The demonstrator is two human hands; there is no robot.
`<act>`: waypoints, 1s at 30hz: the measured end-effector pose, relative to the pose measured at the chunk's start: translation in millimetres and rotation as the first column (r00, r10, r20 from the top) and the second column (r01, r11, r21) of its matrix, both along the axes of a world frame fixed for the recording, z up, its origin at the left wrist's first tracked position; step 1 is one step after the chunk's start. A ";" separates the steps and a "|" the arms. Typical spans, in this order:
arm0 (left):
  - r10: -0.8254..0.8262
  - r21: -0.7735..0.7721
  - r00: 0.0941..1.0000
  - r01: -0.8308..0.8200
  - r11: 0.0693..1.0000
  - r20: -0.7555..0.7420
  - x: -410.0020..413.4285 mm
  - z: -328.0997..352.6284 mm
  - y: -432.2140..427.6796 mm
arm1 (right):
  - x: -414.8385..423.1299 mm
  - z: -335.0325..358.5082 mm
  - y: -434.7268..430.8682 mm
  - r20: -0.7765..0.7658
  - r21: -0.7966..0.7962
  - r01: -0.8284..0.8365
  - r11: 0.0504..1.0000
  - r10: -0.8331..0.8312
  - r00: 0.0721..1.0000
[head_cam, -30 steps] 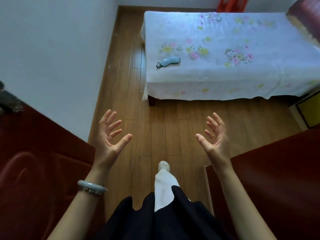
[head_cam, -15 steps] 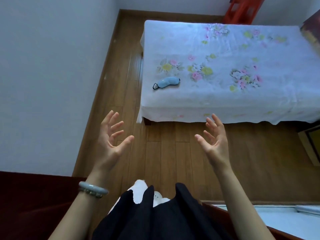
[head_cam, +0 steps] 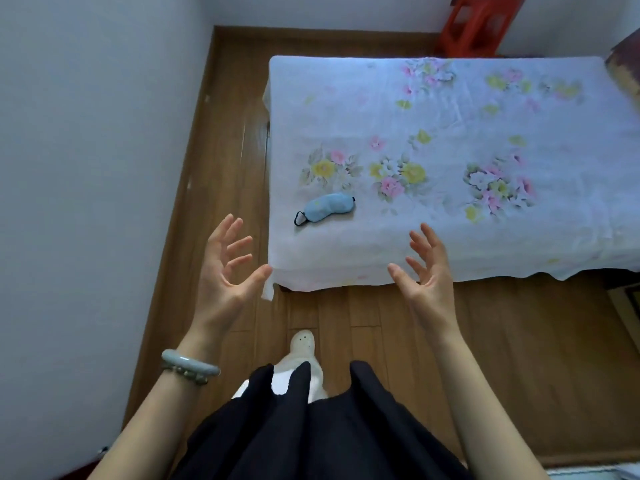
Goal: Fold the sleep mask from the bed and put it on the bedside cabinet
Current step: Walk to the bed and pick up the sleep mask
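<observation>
Evidently nothing is held yet — the left hand (head_cam: pixel 227 271) and right hand (head_cam: pixel 427 275) are raised with fingers spread apart, likely readied for reaching. The sleep mask (head_cam: pixel 327 207) is laid flat near the bed's (head_cam: pixel 450 244) front-left corner — within easy approach.

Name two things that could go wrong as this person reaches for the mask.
The small light-blue fabric sleep mask lies near the bed's corner, so a clumsy grab might knock it onto the wooden floor. Its black elastic strap loops out loosely and may snag or tangle while folding.
</observation>
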State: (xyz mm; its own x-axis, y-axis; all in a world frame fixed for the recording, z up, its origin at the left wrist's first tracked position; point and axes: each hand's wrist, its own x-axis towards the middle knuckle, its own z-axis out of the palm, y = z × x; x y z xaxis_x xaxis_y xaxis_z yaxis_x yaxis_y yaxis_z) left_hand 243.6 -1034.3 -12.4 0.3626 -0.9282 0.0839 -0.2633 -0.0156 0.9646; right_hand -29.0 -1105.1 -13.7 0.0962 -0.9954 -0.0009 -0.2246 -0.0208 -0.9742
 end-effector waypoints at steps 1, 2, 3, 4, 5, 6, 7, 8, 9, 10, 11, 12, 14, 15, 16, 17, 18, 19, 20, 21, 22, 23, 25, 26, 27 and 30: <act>-0.003 0.010 1.000 0.003 1.000 -0.002 5.3 -0.3 -18.8 | 4.9 -0.9 -17.1 -0.001 0.009 0.008 1.000 -0.008 1.000; -0.011 0.015 1.000 0.011 1.000 0.002 9.8 0.9 -37.5 | 9.9 -0.6 -32.9 0.000 0.010 0.019 1.000 -0.019 1.000; -0.024 0.019 1.000 0.024 1.000 0.006 13.4 2.3 -56.2 | 14.7 0.2 -47.6 -0.002 0.008 0.025 1.000 -0.025 1.000; -0.040 0.023 0.999 0.040 0.999 0.004 16.4 3.1 -74.7 | 18.8 0.6 -61.7 -0.001 0.012 0.031 0.999 -0.031 1.000; -0.058 0.029 0.998 0.058 0.998 -0.003 18.0 3.9 -92.2 | 21.7 0.8 -74.2 0.002 0.022 0.038 0.999 -0.038 0.999; -0.075 0.032 0.997 0.075 0.997 -0.008 18.2 4.5 -107.9 | 23.6 0.8 -85.5 0.001 0.030 0.048 0.998 -0.048 0.999; -0.089 0.035 0.996 0.089 0.995 -0.011 17.7 4.5 -122.6 | 24.6 0.8 -96.5 -0.003 0.037 0.061 0.997 -0.061 0.998; -0.101 0.041 0.995 0.102 0.994 -0.016 17.1 4.1 -136.6 | 25.1 0.6 -107.9 -0.009 0.043 0.075 0.996 -0.074 0.997; -0.110 0.048 0.994 0.111 0.993 -0.025 16.3 3.0 -149.6 | 25.2 0.3 -119.3 -0.015 0.051 0.086 0.995 -0.085 0.996; -0.117 0.052 0.992 0.119 0.992 -0.040 15.6 1.3 -161.9 | 25.2 -0.4 -131.4 -0.017 0.058 0.095 0.994 -0.094 0.995; -0.120 0.057 0.991 0.123 0.991 -0.052 15.0 -1.1 -173.3 | 25.2 -1.2 -143.8 -0.018 0.066 0.099 0.993 -0.098 0.995; -0.120 0.064 0.991 0.124 0.990 -0.056 14.7 -3.8 -184.2 | 25.5 -2.3 -156.3 -0.021 0.077 0.098 0.992 -0.097 0.995; -0.112 0.080 0.992 0.116 0.990 -0.053 15.7 -10.0 -204.8 | 27.0 -5.7 -181.6 -0.032 0.099 0.088 0.991 -0.086 0.996; -0.106 0.088 0.993 0.110 0.990 -0.050 17.0 -13.4 -215.2 | 28.0 -7.8 -194.6 -0.042 0.107 0.078 0.991 -0.073 0.996; -0.098 0.096 0.994 0.102 0.990 -0.046 18.5 -17.0 -225.4 | 29.5 -10.3 -207.5 -0.051 0.115 0.063 0.991 -0.058 0.997; -0.084 0.108 0.996 0.087 0.990 -0.040 20.1 -21.3 -235.8 | 30.8 -13.5 -221.2 -0.058 0.128 0.046 0.991 -0.039 0.998; -0.065 0.122 0.997 0.069 0.990 -0.035 21.6 -25.9 -246.2 | 31.8 -16.9 -235.0 -0.064 0.141 0.029 0.990 -0.020 0.998; -0.046 0.137 0.998 0.050 0.989 -0.033 22.5 -30.7 -256.2 | 32.6 -20.6 -248.9 -0.071 0.153 0.013 0.988 -0.002 0.997; -0.023 0.155 0.999 0.028 0.988 -0.034 22.5 -35.6 -266.3 | 33.0 -24.4 -263.0 -0.080 0.163 -0.002 0.987 0.015 0.997; 0.001 0.176 0.999 0.005 0.984 -0.035 22.0 -40.8 -276.2 | 32.8 -28.7 -277.1 -0.088 0.173 -0.015 0.985 0.031 0.996; 0.025 0.198 0.999 -0.018 0.980 -0.032 20.9 -45.6 -286.1 | 32.2 -32.8 -290.7 -0.095 0.182 -0.027 0.983 0.044 0.994; 0.045 0.220 0.999 -0.039 0.975 -0.025 19.4 -50.0 -295.8 | 31.2 -36.7 -303.6 -0.103 0.192 -0.036 0.981 0.057 0.993; 0.082 0.258 0.997 -0.076 0.963 -0.012 16.1 -58.2 -314.6 | 28.3 -44.9 -328.0 -0.122 0.217 -0.058 0.975 0.086 0.989; 0.098 0.272 0.995 -0.091 0.958 -0.013 14.7 -62.3 -324.0 | 27.1 -49.3 -339.9 -0.133 0.229 -0.071 0.971 0.103 0.986; 0.111 0.282 0.994 -0.102 0.954 -0.015 13.4 -66.3 -332.7 | 26.6 -53.9 -351.0 -0.145 0.240 -0.086 0.967 0.123 0.982; 0.141 0.307 0.990 -0.130 0.943 -0.015 10.6 -80.1 -354.9 | 30.2 -69.4 -381.1 -0.158 0.280 -0.125 0.952 0.174 0.972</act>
State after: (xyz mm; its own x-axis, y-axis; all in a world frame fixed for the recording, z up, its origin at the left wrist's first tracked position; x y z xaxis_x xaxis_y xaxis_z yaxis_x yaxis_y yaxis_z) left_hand 254.2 -1389.1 -92.5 0.4844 -0.8491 -0.2107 -0.2030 -0.3433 0.9170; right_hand 1.1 -1486.1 -83.1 0.2173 -0.9306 -0.2945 -0.4097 0.1868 -0.8929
